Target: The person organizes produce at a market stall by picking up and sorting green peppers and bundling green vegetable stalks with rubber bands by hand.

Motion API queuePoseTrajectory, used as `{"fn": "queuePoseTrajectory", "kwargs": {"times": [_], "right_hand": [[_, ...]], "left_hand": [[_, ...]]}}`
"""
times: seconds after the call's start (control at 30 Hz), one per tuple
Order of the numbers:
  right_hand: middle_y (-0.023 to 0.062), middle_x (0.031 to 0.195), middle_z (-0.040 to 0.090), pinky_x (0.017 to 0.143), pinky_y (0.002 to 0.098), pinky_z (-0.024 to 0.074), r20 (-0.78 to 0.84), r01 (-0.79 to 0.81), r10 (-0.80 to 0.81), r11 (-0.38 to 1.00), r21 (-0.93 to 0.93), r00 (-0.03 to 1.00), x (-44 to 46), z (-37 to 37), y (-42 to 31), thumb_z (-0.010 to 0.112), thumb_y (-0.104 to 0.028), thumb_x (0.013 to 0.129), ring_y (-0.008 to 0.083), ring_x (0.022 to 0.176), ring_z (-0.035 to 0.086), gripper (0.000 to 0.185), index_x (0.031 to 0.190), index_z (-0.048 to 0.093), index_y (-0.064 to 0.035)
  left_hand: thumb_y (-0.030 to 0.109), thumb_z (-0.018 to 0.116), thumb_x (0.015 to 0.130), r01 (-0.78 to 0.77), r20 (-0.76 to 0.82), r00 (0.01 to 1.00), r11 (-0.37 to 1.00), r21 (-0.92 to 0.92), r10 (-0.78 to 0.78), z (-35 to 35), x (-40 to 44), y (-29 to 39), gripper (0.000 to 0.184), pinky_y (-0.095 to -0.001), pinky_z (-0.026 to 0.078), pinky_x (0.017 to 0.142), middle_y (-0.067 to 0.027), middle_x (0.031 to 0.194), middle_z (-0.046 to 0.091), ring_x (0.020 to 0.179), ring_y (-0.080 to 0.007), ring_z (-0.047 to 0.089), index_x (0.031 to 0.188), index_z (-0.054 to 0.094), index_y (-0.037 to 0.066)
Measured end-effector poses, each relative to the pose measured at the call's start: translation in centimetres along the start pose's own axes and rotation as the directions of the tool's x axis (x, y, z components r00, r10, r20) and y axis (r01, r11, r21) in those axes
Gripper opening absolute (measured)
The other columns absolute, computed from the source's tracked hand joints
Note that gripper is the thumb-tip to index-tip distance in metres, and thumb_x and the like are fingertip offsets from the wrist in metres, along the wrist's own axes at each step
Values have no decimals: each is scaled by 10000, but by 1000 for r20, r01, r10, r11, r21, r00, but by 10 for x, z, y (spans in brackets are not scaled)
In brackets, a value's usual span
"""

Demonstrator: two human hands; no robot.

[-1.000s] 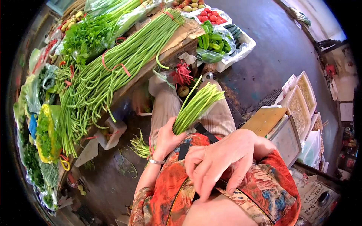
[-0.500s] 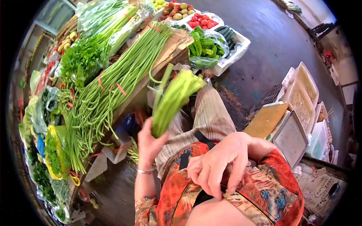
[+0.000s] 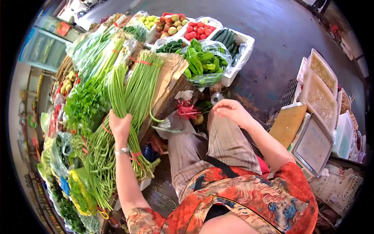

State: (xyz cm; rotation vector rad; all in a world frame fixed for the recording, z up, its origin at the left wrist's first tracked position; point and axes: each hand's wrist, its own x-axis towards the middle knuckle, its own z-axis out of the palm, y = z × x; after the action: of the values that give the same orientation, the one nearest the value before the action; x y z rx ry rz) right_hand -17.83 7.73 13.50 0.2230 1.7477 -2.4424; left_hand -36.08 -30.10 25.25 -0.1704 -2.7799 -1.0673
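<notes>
My left hand [image 3: 120, 126] is closed around a bunch of long green beans [image 3: 117, 87], which lies along the left side of the bean pile. Beside it, a larger bundle of long beans [image 3: 145, 84] has a red tie near its top ends. More beans trail down toward the front edge of the stall. My right hand [image 3: 233, 112] is above my right knee, its fingers loosely bent and nothing visible in them. Red ties [image 3: 187, 109] hang between the stall edge and my legs.
Leafy greens [image 3: 86, 107] lie left of the beans. Behind are green peppers [image 3: 204, 62], tomatoes [image 3: 199, 30] and a white foam box [image 3: 243, 52] of cucumbers. To my right stand trays of sprouts [image 3: 321, 97], a brown board [image 3: 287, 126] and a metal-topped scale [image 3: 313, 145].
My left hand has carried the bean bunch from over my lap left and onto the pile. My right hand has moved from my chest forward to above my knee.
</notes>
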Motion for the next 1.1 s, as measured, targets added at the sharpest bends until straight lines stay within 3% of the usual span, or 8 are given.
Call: {"fn": "queuePoseTrajectory", "kwargs": {"times": [0.17,0.23,0.3,0.43,0.47,0.7,0.87,1.1], "right_hand": [[11,926,672,719,230,499,-233,38,-57,996,-86,971,84,-41,24,588,-106,965,70,766,583,184,1104,672,-17],[44,890,670,670,264,495,-343,66,-91,994,-83,935,128,-50,35,602,-106,943,110,726,598,202,1089,682,9],[60,885,684,672,285,498,-376,62,-162,962,-265,912,165,-56,36,617,-146,933,129,726,615,238,1109,686,0],[156,1035,713,821,373,521,-447,45,-268,893,-448,854,233,-64,53,638,-190,902,267,912,680,284,1125,692,-22],[186,1087,689,884,414,509,-455,65,-298,886,-460,839,252,-69,67,648,-212,895,332,1000,659,297,1121,694,-25],[173,1044,644,881,449,493,-449,-82,-369,692,-718,814,294,-66,79,676,-259,886,361,1010,623,292,1098,712,-61],[161,1037,629,861,474,480,-402,-40,-388,676,-735,829,298,-72,78,678,-295,867,366,1013,611,254,1050,728,-126],[159,968,643,849,460,484,-434,36,-447,729,-684,782,297,-70,75,695,-264,811,367,990,616,236,968,720,-89]], "left_hand": [[61,682,742,-27,-34,999,994,108,31,6,-6,11,336,-386,511,812,-158,939,684,840,-296,657,1047,564,-17],[38,680,747,-48,-56,997,984,172,59,10,-7,8,380,-383,514,805,-156,958,683,849,-283,659,1100,552,-20],[14,675,750,24,-46,999,995,92,-20,12,-8,16,414,-373,518,799,-148,964,684,840,-270,660,1142,548,-21],[17,672,751,13,-75,997,981,193,1,16,-7,17,437,-377,520,814,-154,976,690,839,-284,669,1166,543,-23],[26,672,752,17,-90,996,981,194,1,17,-8,21,432,-383,519,820,-159,981,690,844,-294,670,1161,542,-24],[21,657,751,56,-83,996,966,251,-36,19,-5,20,431,-366,499,819,-129,979,643,837,-245,611,1159,531,-30],[1,660,746,56,-99,994,976,210,-36,22,-5,19,441,-367,508,808,-150,972,662,830,-270,642,1161,518,-45],[-13,658,746,91,-93,993,980,177,-75,21,-3,14,453,-355,510,805,-138,971,662,826,-246,642,1174,515,-44]]}}
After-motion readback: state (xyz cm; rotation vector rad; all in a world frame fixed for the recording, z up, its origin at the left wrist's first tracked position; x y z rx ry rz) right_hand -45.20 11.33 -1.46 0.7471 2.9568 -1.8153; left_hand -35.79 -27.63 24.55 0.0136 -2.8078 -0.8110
